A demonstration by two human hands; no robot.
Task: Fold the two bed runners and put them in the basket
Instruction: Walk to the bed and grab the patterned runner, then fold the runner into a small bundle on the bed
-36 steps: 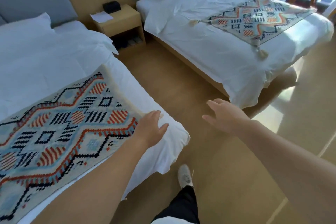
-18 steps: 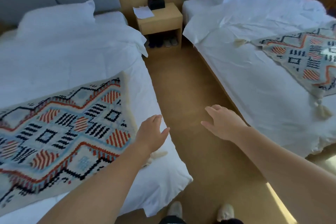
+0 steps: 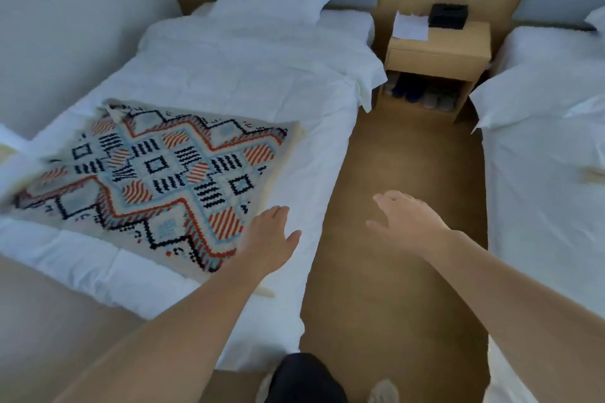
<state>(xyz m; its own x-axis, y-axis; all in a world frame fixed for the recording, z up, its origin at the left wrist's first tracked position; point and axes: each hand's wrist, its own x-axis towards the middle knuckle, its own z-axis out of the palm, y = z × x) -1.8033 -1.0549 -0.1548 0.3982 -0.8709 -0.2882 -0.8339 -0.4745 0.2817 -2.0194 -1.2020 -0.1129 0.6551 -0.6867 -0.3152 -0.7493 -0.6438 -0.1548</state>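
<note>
Two white beds flank a brown floor, with a wooden nightstand between their heads. We see one patterned bed runner spread flat across the left bed. Our left hand hovers open and empty at the runner's near corner, while our right hand, also open and empty, hangs over the floor.

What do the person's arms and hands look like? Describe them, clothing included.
Both forearms are bare, with no sleeves in view. The left hand and right hand wear no gloves, and no rings, watch or bands show.
</note>
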